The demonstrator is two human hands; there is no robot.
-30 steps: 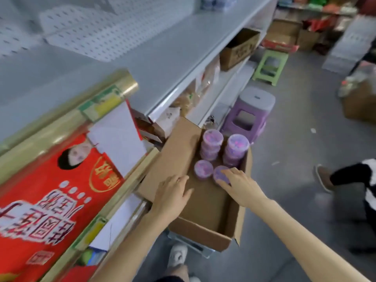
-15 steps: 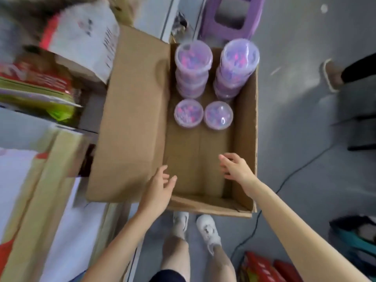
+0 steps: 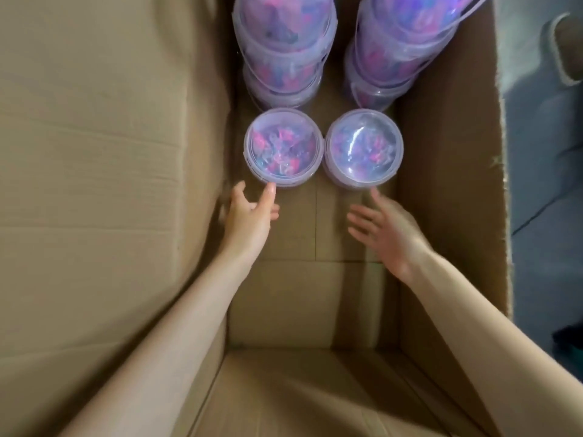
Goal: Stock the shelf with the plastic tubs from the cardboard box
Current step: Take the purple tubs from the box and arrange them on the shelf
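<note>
I look straight down into an open cardboard box [image 3: 441, 190]. Two single clear purple tubs stand side by side on its floor: the left tub [image 3: 283, 148] and the right tub [image 3: 363, 149]. Behind them rise two taller stacks of the same tubs, a left stack [image 3: 284, 48] and a right stack [image 3: 394, 55]. My left hand [image 3: 249, 219] is open inside the box, a fingertip touching the left tub's near rim. My right hand [image 3: 386, 230] is open, fingers spread, a fingertip just short of the right tub.
The box's big left flap [image 3: 104, 171] lies folded outward. Its near flap [image 3: 315, 395] lies open below my arms. Grey floor [image 3: 542, 171] shows right of the box wall, with a shoe [image 3: 564, 48] at the upper right edge. The shelf is out of view.
My head has dropped close over the box, so the box fills the view. Both hands have reached deeper in, from near the box's front end up to the two single tubs.
</note>
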